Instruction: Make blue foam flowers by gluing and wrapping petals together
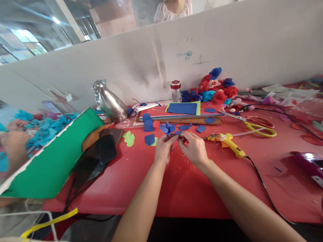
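Note:
My left hand (163, 149) and my right hand (193, 148) meet over the middle of the red table (141, 188). Their fingertips pinch a small dark blue piece (177, 133) between them, mostly hidden by the fingers. Just beyond lies a cluster of blue petals (167, 128). Blue cut pieces (149, 139) and light green ones (129, 139) lie to the left. Right of my right hand rests a yellow glue gun (230, 144), and behind it are scissors (257, 128) with red and yellow handles.
A metal jug (111, 102) and a red-lidded jar (176, 90) stand at the back, near paper flowers (217, 89). A phone (108, 149) lies beside a green board (58, 158) at left. Another person's hand (16, 141) is beyond the board. A black cord (262, 186) crosses at right.

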